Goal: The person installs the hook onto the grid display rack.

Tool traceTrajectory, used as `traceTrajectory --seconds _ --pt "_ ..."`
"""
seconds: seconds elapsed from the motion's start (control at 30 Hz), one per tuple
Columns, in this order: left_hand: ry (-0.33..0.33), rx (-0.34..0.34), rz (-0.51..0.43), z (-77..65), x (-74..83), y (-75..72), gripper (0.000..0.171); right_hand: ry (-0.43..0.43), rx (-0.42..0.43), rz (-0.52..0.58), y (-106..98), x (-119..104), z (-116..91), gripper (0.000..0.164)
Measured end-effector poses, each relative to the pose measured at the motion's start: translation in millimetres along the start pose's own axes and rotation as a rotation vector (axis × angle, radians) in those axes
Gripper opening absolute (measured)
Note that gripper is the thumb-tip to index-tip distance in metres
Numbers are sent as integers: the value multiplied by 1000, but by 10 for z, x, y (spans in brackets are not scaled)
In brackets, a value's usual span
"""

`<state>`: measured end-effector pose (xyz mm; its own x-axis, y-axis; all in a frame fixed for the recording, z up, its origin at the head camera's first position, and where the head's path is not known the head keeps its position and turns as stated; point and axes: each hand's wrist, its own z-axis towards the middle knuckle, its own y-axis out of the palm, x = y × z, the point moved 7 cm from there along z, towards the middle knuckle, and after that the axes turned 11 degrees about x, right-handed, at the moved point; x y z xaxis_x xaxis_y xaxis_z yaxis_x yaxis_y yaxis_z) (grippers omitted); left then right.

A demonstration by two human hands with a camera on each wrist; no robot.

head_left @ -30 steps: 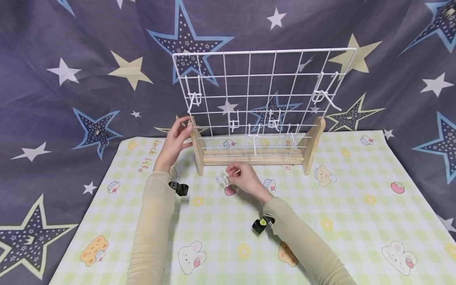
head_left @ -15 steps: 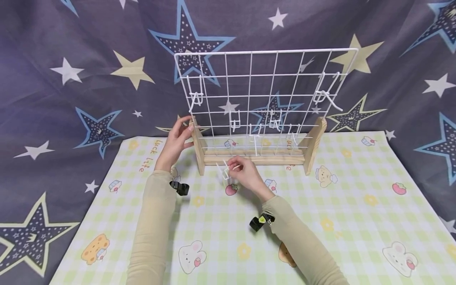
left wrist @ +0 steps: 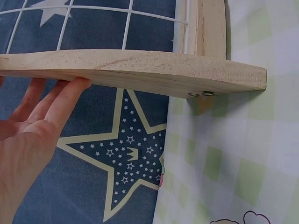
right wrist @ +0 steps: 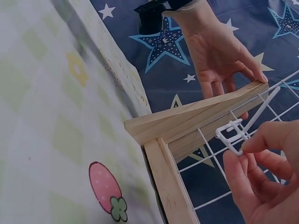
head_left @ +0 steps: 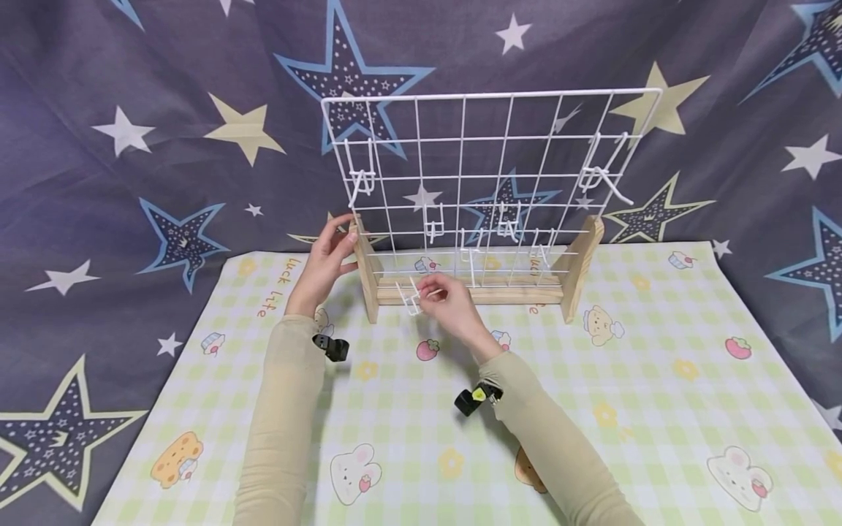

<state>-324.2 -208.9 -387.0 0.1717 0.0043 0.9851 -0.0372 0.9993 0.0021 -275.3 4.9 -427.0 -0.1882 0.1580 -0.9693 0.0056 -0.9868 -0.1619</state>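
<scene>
A white wire grid panel [head_left: 483, 157] stands upright on a wooden stand, with several white wire hooks hung on it. My left hand [head_left: 320, 263] grips the stand's left wooden side post [head_left: 365, 274], fingers and thumb at its upper part. In the left wrist view, fingertips press the outer face of that post [left wrist: 140, 74]. My right hand [head_left: 454, 307] pinches a loose white wire hook [head_left: 409, 298] between thumb and fingers, in front of the lower left grid. Seen from the right wrist, this hook [right wrist: 231, 134] points its prong toward the post's upper end.
The stand's wooden crossbar [head_left: 513, 294] and right side post [head_left: 581, 270] rest on a green checked tablecloth [head_left: 408, 409]. Two larger hooks, left [head_left: 362, 181] and right [head_left: 595, 175], jut forward from the panel. A dark star-printed cloth [head_left: 164, 88] hangs behind.
My right hand has lifted the loose hook slightly and carried it closer to the panel, turning it so its prongs point up. My left hand stays on the side post.
</scene>
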Motion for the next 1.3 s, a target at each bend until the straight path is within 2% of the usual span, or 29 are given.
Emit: traceTrajectory --seconds 0.13,0.43,0.73,1.07,1.3 --pt "1 -2 3 1 3 0 42 6 18 7 -6 -39 17 29" --pt "1 -4 -3 -7 4 -8 40 -50 56 28 -14 -134 92 25" --pt "-5 -4 -11 2 -13 -7 40 -31 56 74 -66 -265 107 26" --pt "-2 -3 6 2 -26 -6 43 -109 107 120 -78 -298 188 22" --pt "-3 3 10 1 -20 -4 44 -140 124 164 -121 -529 149 20"
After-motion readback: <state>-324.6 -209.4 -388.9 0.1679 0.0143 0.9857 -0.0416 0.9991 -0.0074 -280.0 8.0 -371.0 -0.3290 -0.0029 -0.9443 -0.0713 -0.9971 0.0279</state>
